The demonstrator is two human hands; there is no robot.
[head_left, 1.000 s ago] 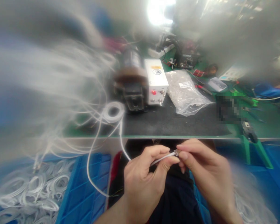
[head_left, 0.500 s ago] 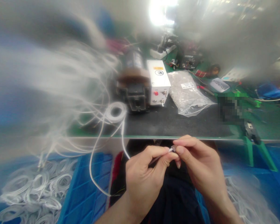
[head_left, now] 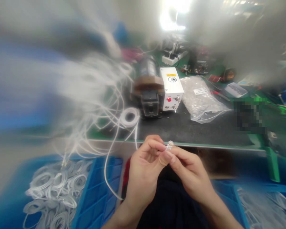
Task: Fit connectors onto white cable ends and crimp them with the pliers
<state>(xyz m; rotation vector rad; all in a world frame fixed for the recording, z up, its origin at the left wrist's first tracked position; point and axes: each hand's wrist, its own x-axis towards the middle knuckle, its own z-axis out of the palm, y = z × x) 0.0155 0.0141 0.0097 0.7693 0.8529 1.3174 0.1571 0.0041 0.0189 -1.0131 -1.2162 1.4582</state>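
A small clear plastic connector plug sticks up between my fingertips, just in front of the bench edge. My left hand is closed in a pinch at the plug's lower end, on the end of a white cable; the fingers hide most of the grip. Thumb and forefinger of my right hand pinch the plug from the right, touching the left thumb. The white cable loops down from a coil on the bench toward my left wrist.
Behind the coil stand a dark machine and a white switch box. A clear bag of small parts lies right of it. Green-handled pliers overhang the edge. Blue bins with coiled cables flank me.
My hands have drawn closer together, and the plug now points up above the fingertips instead of lying between them. The view has shifted, so the bench appears farther right.
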